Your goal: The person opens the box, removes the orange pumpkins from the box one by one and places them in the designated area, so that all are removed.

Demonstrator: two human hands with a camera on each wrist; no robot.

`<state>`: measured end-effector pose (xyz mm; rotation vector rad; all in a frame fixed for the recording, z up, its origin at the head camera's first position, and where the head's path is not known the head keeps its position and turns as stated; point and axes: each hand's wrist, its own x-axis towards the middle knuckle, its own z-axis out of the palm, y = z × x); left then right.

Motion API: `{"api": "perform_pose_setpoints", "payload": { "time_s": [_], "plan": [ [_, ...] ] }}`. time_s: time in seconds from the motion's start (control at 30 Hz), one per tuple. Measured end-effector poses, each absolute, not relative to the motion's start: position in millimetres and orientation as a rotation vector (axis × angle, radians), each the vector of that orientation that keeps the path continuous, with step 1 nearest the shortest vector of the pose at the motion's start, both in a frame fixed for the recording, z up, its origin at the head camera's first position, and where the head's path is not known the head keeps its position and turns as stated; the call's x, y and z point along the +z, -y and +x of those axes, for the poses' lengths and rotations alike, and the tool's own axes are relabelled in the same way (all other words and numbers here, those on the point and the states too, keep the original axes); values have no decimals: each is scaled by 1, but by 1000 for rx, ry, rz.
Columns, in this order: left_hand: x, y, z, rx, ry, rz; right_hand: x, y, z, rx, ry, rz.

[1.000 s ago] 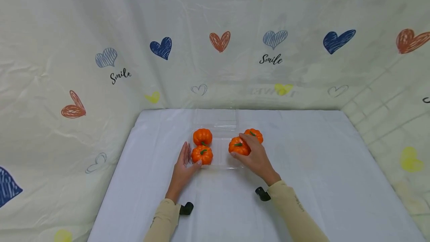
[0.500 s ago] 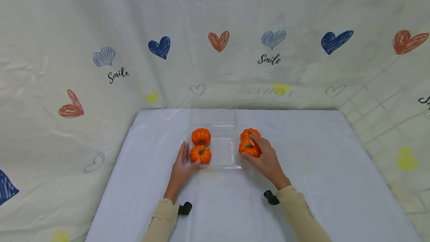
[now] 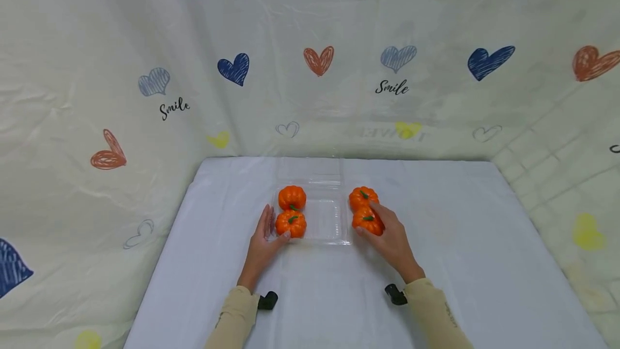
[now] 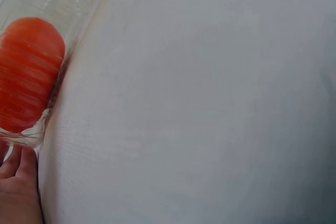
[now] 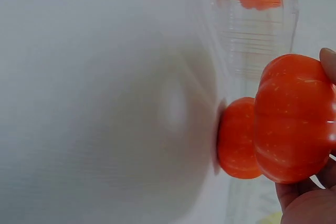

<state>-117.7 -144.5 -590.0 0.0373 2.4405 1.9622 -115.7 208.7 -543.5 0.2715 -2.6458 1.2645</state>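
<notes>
My right hand [image 3: 389, 236] grips a small orange toy pumpkin [image 3: 367, 221] with a green stem, thumb on its near left side and fingers round the far right. In the right wrist view this pumpkin [image 5: 294, 119] is raised off the white cloth. Just behind it sits another pumpkin [image 3: 362, 196]. My left hand [image 3: 263, 241] rests against the left side of a clear plastic clamshell box [image 3: 326, 218], fingers straight along the wall and thumb at the front. Two more pumpkins stand in the box's left half, a rear one [image 3: 291, 197] and a front one [image 3: 290, 224].
The box's transparent lid [image 3: 310, 170] lies folded back toward the rear edge of the table. A white cloth [image 3: 460, 241] covers the table. Behind it hangs a pale curtain [image 3: 349, 106] printed with hearts. A small black device [image 3: 396, 295] sits at each wrist.
My right hand has carried its pumpkin rightward from over the box's right side to a spot in front of the other pumpkin outside. The left hand has stayed in place.
</notes>
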Motion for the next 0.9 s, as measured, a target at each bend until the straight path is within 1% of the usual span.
{"api": "perform_pose_setpoints", "payload": {
  "time_s": [0.23, 0.9],
  "plan": [
    [-592, 145, -118, 1958, -2447, 27, -556, -207, -112, 1268, 2654, 249],
    [-589, 142, -118, 1932, -2472, -5, -573, -203, -110, 1272, 2650, 219]
  ]
}}
